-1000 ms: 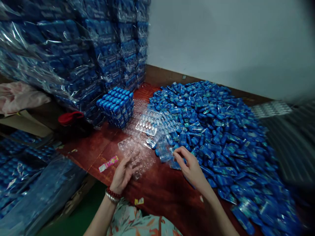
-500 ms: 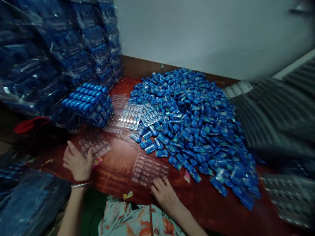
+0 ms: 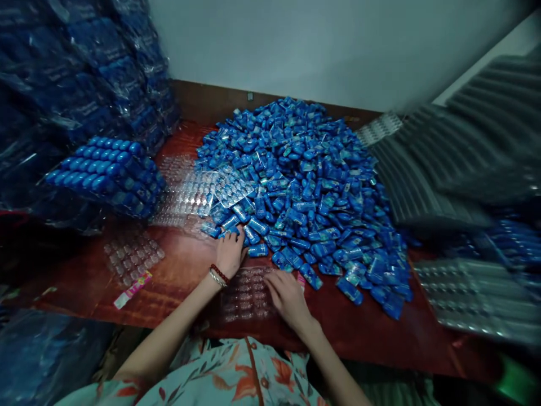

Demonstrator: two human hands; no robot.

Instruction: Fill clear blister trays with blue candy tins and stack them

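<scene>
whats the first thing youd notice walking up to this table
A big heap of small blue packets covers the middle and far side of the red-brown table. At its near edge the left hand reaches into the packets, while the right hand rests on a clear plastic tray in front of the person. To the left stands a filled block of blue packets, with wrapped blue stacks behind it.

A dim room: a plain pale wall [image 3: 296, 45] rises behind the reddish-brown wooden table [image 3: 359, 332].
</scene>
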